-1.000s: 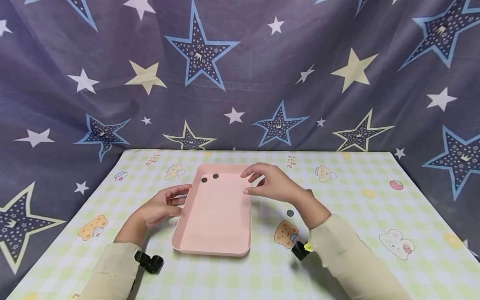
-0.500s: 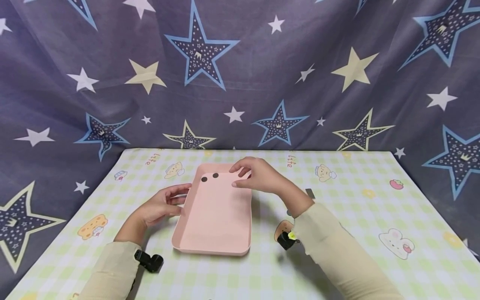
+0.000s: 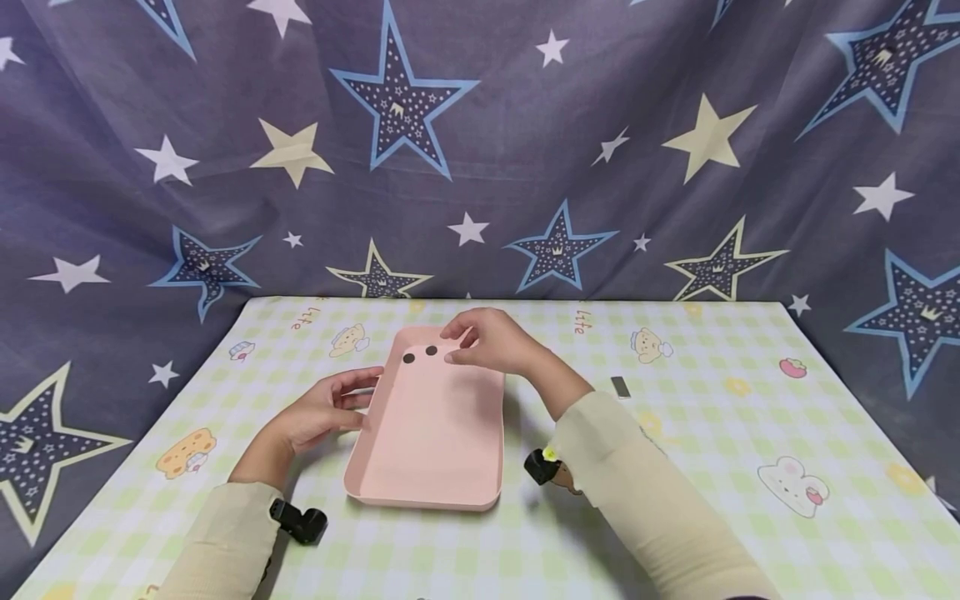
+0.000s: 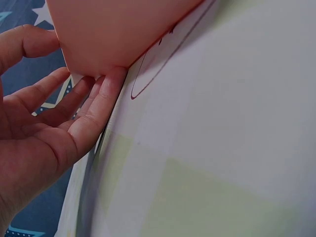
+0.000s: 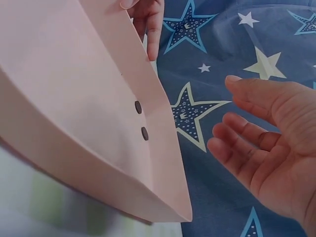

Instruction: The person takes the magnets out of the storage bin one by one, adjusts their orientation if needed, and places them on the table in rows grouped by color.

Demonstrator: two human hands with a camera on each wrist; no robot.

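A pink rectangular tray (image 3: 435,433) lies on the table, with two small dark round discs (image 3: 431,351) inside near its far left corner. At the tray's left side my left hand (image 3: 322,408) rests its fingertips against the wall; the left wrist view shows the fingers fairly straight, some touching near the base. Over the tray's far end hovers my right hand (image 3: 491,337), thumb and forefinger apart beside the discs. In the right wrist view its palm (image 5: 291,163) holds nothing visible, its fingers loosely bent and apart from the tray.
A small dark rectangular piece (image 3: 621,387) lies on the checked tablecloth (image 3: 697,467), right of the tray. Black wrist cameras (image 3: 300,523) sit on both sleeves. A star-patterned curtain (image 3: 480,150) hangs behind the table's far edge.
My right hand has moved left and slightly away across the tray toward the discs. Its forearm now hides another disc on the cloth and uncovers the rectangular piece. The left hand stays put.
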